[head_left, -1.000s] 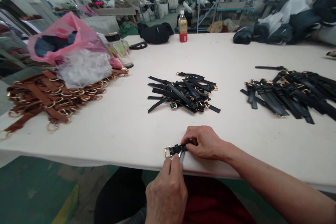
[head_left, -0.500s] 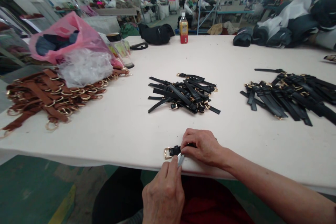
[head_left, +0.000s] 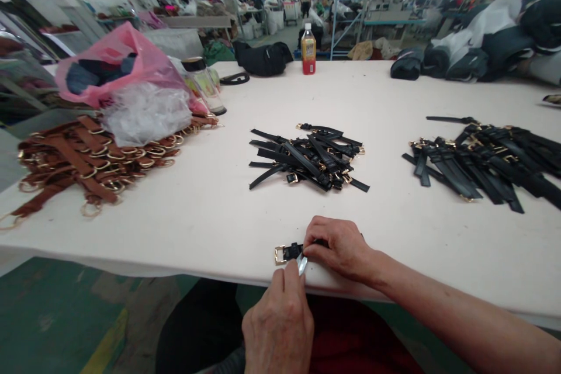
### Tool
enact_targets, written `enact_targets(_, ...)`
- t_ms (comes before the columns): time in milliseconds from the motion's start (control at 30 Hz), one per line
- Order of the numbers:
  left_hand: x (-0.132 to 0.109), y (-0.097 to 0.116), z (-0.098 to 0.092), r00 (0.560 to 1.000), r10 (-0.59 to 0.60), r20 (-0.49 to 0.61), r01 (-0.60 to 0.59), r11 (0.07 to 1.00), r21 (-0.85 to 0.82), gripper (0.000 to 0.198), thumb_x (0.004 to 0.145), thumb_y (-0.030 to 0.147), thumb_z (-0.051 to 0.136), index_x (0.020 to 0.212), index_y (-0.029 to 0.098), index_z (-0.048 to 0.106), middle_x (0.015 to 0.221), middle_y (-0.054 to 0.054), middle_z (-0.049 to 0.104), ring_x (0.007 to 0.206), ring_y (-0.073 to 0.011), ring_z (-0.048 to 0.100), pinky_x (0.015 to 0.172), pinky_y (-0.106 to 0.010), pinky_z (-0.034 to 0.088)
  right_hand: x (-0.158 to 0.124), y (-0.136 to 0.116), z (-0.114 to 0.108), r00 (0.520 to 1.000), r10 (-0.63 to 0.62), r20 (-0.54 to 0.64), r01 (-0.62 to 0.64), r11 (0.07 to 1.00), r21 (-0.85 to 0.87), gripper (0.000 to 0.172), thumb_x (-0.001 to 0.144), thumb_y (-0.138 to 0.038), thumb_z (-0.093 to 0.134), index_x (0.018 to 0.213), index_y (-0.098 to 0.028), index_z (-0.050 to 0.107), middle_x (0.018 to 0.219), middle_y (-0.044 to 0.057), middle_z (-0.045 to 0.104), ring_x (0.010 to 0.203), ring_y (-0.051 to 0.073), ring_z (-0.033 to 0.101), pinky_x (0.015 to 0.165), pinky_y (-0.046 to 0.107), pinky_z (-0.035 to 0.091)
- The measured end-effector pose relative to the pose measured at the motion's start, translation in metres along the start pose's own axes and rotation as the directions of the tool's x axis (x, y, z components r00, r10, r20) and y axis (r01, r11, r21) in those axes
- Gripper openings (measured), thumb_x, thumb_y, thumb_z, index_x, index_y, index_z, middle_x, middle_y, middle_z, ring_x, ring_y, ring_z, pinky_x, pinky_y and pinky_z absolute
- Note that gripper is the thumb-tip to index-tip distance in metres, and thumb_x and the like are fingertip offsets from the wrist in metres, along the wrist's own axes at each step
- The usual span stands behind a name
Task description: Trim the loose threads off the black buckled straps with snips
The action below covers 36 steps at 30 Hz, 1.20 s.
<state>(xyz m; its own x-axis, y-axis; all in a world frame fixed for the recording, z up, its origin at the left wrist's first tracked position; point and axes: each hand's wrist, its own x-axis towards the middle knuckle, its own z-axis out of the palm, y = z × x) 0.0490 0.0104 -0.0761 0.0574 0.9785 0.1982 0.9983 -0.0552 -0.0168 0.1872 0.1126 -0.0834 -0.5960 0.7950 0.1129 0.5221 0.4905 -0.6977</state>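
A short black strap (head_left: 294,251) with a gold buckle at its left end lies near the table's front edge. My right hand (head_left: 339,248) is closed on the strap just right of the buckle end, pinching it and pressing it on the table, so its far part is hidden under the fingers. From below, my left hand (head_left: 278,318) grips a small silver metal tool (head_left: 302,264) with a pointed end. The tip meets the strap beside my right fingertips; whether it is a blade or snips I cannot make out.
Black buckled straps (head_left: 309,158) lie heaped mid-table, with another black strap heap (head_left: 477,163) at right. Brown straps with gold rings (head_left: 74,158) are piled at left beside a pink plastic bag (head_left: 127,58). A drink bottle (head_left: 308,52) and a black pouch (head_left: 263,59) stand behind.
The tool in my left hand has tilted slightly, and that hand has shifted a little to the right. My right hand stays on the strap. The whole view has shifted slightly.
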Motion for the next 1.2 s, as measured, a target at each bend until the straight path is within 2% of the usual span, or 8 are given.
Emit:
enact_targets(433, 0.003, -0.009, 0.006, 0.994, 0.049, 0.094, -0.038, 0.993, -0.115, 0.027, 0.085, 0.006, 0.037, 0.094, 0.023, 0.056, 0.075, 0.0, 0.065, 0.062, -0.0207, 0.065, 0.05, -0.031, 0.045, 0.001, 0.0, 0.004, 1.0, -0.028, -0.012, 0.028, 0.999, -0.021, 0.01, 0.085, -0.019, 0.055, 0.076, -0.019, 0.058, 0.08, -0.002, 0.058, 0.075, 0.011, 0.053, 0.068, 0.022, 0.036)
enact_targets(633, -0.003, -0.032, 0.008, 0.998, -0.044, -0.032, 0.026, 0.898, -0.439, 0.019, 0.091, 0.028, 0.042, 0.104, 0.024, 0.055, 0.088, -0.001, 0.07, 0.069, -0.0162, 0.067, 0.058, -0.026, 0.046, -0.014, -0.006, -0.032, 0.999, 0.051, -0.015, -0.048, 0.986, 0.157, 0.017, 0.088, -0.021, 0.051, 0.071, -0.018, 0.051, 0.075, -0.003, 0.051, 0.069, 0.01, 0.047, 0.064, 0.021, 0.034)
enact_targets(733, -0.001, -0.043, 0.005, 0.979, -0.205, -0.008, 0.163, 0.802, -0.575, 0.026, 0.089, 0.037, 0.045, 0.11, 0.025, 0.056, 0.093, -0.001, 0.071, 0.074, -0.0161, 0.068, 0.064, -0.025, 0.048, -0.044, -0.016, -0.057, 0.967, 0.117, 0.228, -0.166, 0.963, 0.214, 0.024, 0.089, -0.025, 0.051, 0.067, -0.017, 0.049, 0.068, -0.004, 0.047, 0.063, 0.009, 0.042, 0.057, 0.02, 0.032)
enact_targets(800, 0.004, -0.046, 0.004, 0.961, -0.269, 0.063, 0.25, 0.749, -0.614, 0.034, 0.086, 0.042, 0.049, 0.113, 0.025, 0.057, 0.091, -0.001, 0.071, 0.076, -0.0175, 0.067, 0.067, -0.027, 0.049, -0.062, -0.022, -0.064, 0.875, 0.107, 0.472, -0.233, 0.948, 0.217, 0.026, 0.088, -0.027, 0.053, 0.064, -0.017, 0.052, 0.061, -0.005, 0.044, 0.057, 0.008, 0.04, 0.051, 0.02, 0.029)
enact_targets(867, 0.012, -0.047, 0.003, 0.945, -0.285, 0.163, 0.323, 0.717, -0.617, 0.042, 0.082, 0.044, 0.053, 0.119, 0.024, 0.055, 0.085, -0.001, 0.071, 0.074, -0.019, 0.066, 0.068, -0.03, 0.049, -0.072, -0.026, -0.063, 0.837, 0.106, 0.537, -0.234, 0.956, 0.176, 0.017, 0.086, -0.025, 0.055, 0.072, -0.018, 0.061, 0.063, -0.005, 0.051, 0.058, 0.009, 0.044, 0.054, 0.02, 0.033)
enact_targets(967, 0.022, -0.047, 0.005, 0.918, -0.266, 0.294, 0.392, 0.716, -0.578, 0.045, 0.081, 0.039, 0.052, 0.123, 0.024, 0.054, 0.092, -0.003, 0.071, 0.083, -0.0224, 0.065, 0.076, -0.035, 0.048, -0.066, -0.024, -0.046, 0.965, 0.133, 0.228, -0.136, 0.991, -0.002, 0.02, 0.083, -0.017, 0.054, 0.098, -0.024, 0.065, 0.09, 0.0, 0.063, 0.082, 0.015, 0.054, 0.076, 0.027, 0.039)
enact_targets(1033, 0.025, -0.048, 0.006, 0.918, -0.243, 0.314, 0.387, 0.723, -0.572, 0.041, 0.081, 0.035, 0.051, 0.119, 0.024, 0.057, 0.105, -0.004, 0.07, 0.095, -0.0241, 0.064, 0.084, -0.037, 0.046, -0.052, -0.018, -0.032, 0.994, 0.111, 0.018, -0.107, 0.984, -0.144, 0.029, 0.079, -0.015, 0.059, 0.106, -0.025, 0.063, 0.1, 0.003, 0.063, 0.094, 0.02, 0.052, 0.086, 0.033, 0.037)
enact_targets(1200, 0.025, -0.056, 0.014, 0.919, -0.225, 0.324, 0.385, 0.687, -0.616, 0.038, 0.081, 0.04, 0.049, 0.114, 0.025, 0.06, 0.109, -0.003, 0.07, 0.099, -0.0219, 0.063, 0.087, -0.034, 0.047, -0.025, -0.007, -0.011, 0.996, 0.061, -0.068, -0.074, 0.973, -0.218, 0.024, 0.07, -0.021, 0.07, 0.093, -0.024, 0.066, 0.09, 0.002, 0.062, 0.091, 0.021, 0.051, 0.083, 0.036, 0.037)
